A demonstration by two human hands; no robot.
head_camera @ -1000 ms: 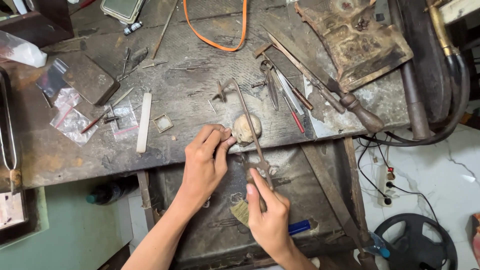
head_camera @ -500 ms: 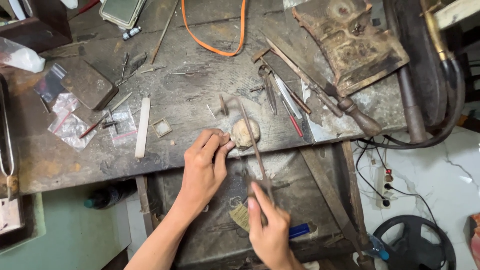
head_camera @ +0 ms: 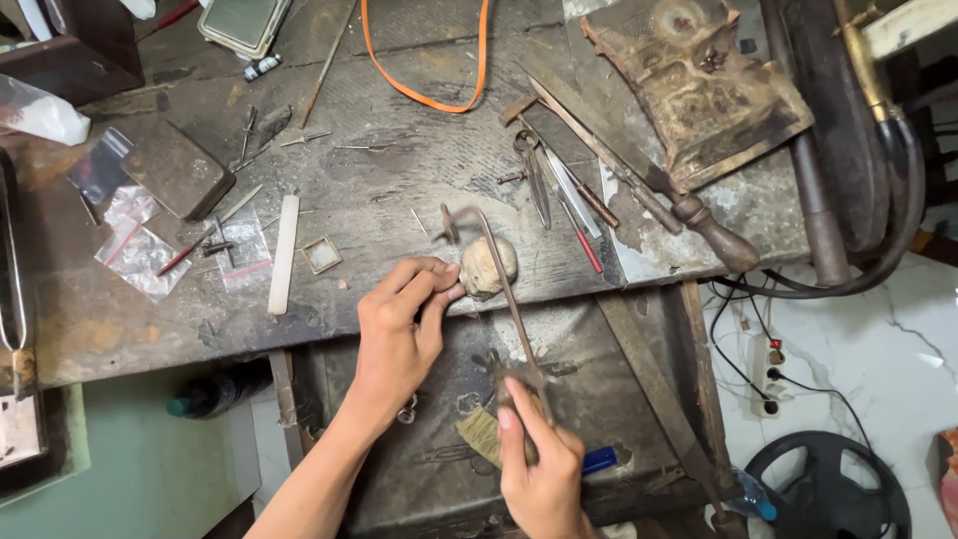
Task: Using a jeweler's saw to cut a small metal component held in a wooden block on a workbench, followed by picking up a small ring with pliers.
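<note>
My right hand (head_camera: pixel 539 464) grips the handle of a thin metal saw frame (head_camera: pixel 496 274) that reaches up to the bench edge. Beside the frame, at the worn wooden workbench (head_camera: pixel 399 180) edge, sits a pale lumpy block (head_camera: pixel 487 267). My left hand (head_camera: pixel 399 334) rests at that edge, its fingertips pinched together right against the block; whatever small piece they hold is hidden. Below both hands lies an open dark drawer (head_camera: pixel 439 439) with a small brush (head_camera: pixel 481 434) and a blue pen (head_camera: pixel 599 460).
Pliers, files and a wooden-handled tool (head_camera: pixel 699 225) lie at the right of the bench. An orange cord (head_camera: pixel 419 60), a white stick (head_camera: pixel 284 255), a small square frame (head_camera: pixel 321 255), plastic bags (head_camera: pixel 140 250) and a dark metal block (head_camera: pixel 175 170) lie left. A power strip (head_camera: pixel 768 374) sits on the floor.
My right hand has slid down toward me with the saw handle, drawing the frame lower. My left hand has stayed at the block.
</note>
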